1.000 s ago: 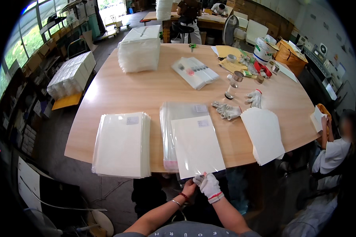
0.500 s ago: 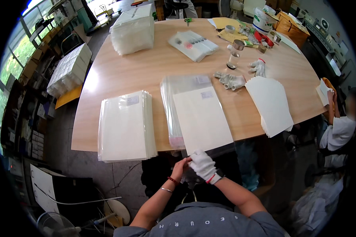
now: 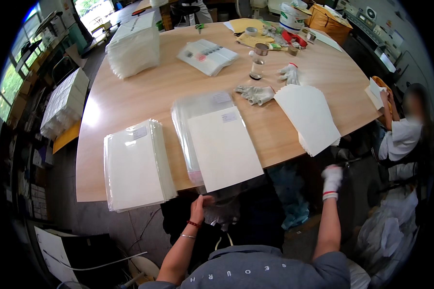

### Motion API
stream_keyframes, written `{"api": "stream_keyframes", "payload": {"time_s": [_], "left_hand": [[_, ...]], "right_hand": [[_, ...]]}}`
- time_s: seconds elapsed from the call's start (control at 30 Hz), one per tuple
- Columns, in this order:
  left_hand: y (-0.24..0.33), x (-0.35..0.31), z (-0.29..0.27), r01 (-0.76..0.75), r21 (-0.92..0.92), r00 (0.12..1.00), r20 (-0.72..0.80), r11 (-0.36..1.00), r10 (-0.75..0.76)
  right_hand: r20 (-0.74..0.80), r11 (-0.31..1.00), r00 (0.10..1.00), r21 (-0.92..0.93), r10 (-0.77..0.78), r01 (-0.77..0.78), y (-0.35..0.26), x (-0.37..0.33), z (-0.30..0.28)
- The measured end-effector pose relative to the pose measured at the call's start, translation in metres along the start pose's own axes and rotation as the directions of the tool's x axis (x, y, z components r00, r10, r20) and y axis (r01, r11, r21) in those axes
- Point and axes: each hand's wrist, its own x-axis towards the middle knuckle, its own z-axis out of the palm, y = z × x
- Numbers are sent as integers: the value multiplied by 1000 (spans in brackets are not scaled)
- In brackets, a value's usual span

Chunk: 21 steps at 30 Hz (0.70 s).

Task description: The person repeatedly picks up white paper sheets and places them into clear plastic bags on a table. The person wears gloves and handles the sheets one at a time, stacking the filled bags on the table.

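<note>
Head view: we see the bare left hand [image 3: 197,206] pinching the near edge of a clear sleeve [image 3: 225,196] that hangs off the table [image 3: 144,96] edge, below the white sheet [image 3: 224,147] lying on a sleeve pile [image 3: 197,108]. The gloved right hand [image 3: 332,179] hangs free beside the table, grasping nothing, near the card stack [image 3: 308,118]. A filled stack [image 3: 135,164] lies left; loose gloves [image 3: 255,94] rest farther back.

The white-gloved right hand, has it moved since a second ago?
Yes. The white-gloved right hand has swung right, away from the bare left hand, now below the loose white sheet stack.
</note>
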Motion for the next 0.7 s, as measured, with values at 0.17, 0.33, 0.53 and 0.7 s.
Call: {"api": "stream_keyframes", "payload": {"time_s": [0.17, 0.33, 0.53, 0.7], "left_hand": [[31, -4, -3, -346, 920, 705, 126, 184, 698], [45, 6, 10, -507, 845, 553, 473, -173, 686], [66, 17, 8, -628, 777, 629, 531, -31, 568], [63, 28, 17, -304, 950, 776, 206, 67, 597]], "right_hand": [[772, 613, 559, -292, -302, 734, 16, -66, 52], [583, 724, 461, 368, -669, 584, -85, -95, 103], [592, 523, 170, 498, -788, 692, -96, -68, 112], [617, 574, 482, -59, -622, 816, -110, -92, 127]]}}
